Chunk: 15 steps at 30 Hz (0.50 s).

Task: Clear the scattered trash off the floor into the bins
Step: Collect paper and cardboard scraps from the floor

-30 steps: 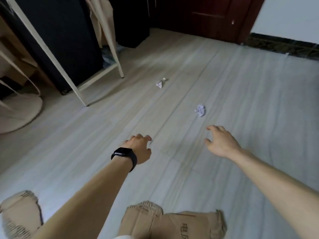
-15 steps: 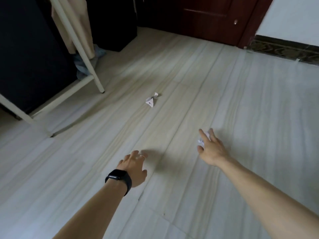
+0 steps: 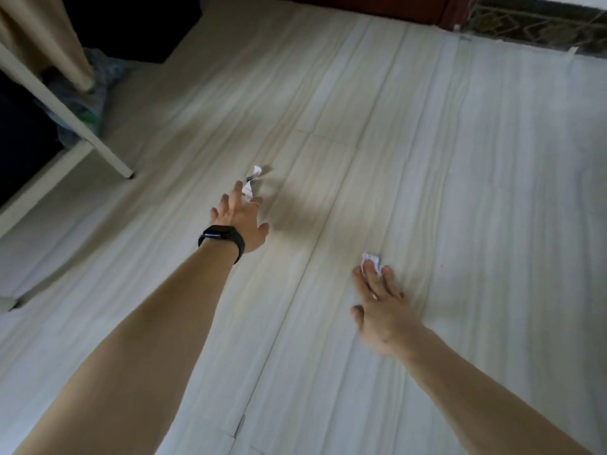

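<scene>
Pale plank floor (image 3: 427,159), white rack leg (image 3: 108,156) at left. Left hand (image 3: 239,218), black wristband (image 3: 223,239), fingers spread and straight, holds nothing. Twisted paper scrap (image 3: 252,180) lies on floor right at its fingertips, partly behind them. Right hand (image 3: 382,310) flat, fingers straight, tips overlapping crumpled paper ball (image 3: 370,259). No curl round it; contact unclear.

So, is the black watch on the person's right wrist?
No: the black watch is on the wrist of the left hand, which reaches toward a paper scrap.
</scene>
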Available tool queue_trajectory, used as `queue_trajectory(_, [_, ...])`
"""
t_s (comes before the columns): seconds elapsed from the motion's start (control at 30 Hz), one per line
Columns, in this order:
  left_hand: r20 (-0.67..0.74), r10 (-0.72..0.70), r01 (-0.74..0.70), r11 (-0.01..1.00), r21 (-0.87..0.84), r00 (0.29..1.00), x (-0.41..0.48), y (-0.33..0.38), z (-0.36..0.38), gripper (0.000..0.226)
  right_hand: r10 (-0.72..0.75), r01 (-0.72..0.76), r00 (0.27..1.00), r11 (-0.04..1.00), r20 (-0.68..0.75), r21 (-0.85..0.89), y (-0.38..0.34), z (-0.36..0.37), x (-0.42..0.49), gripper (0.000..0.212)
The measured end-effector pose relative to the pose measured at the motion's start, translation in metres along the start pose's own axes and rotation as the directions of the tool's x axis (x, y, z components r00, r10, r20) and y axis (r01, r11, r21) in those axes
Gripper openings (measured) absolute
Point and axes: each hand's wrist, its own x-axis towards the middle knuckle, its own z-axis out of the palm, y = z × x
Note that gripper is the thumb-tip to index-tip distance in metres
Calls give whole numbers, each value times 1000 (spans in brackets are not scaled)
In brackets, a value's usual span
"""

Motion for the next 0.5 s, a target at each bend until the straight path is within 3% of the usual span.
queue_trajectory(0.07, [-10,18,-18,999,32,1000,22,6,-4,60,-2,2,998,1000,-65,12,3,1,0,67])
queue_trajectory(0.2, [64,26,-21,997,-77,998,44,-2,4,62,14,-15,1000,1000,26,22,4,1,2,69])
queue_trajectory(0.3, [-120,50,-74,978,-197,991,26,5,8,50,15,-17,999,1000,52,26,4,-4,1,69])
queue_trajectory(0.5, [-87,91,-93,995,-23,992,-44,33,18,63,37,-37,994,999,100,2,3,-10,1,68])
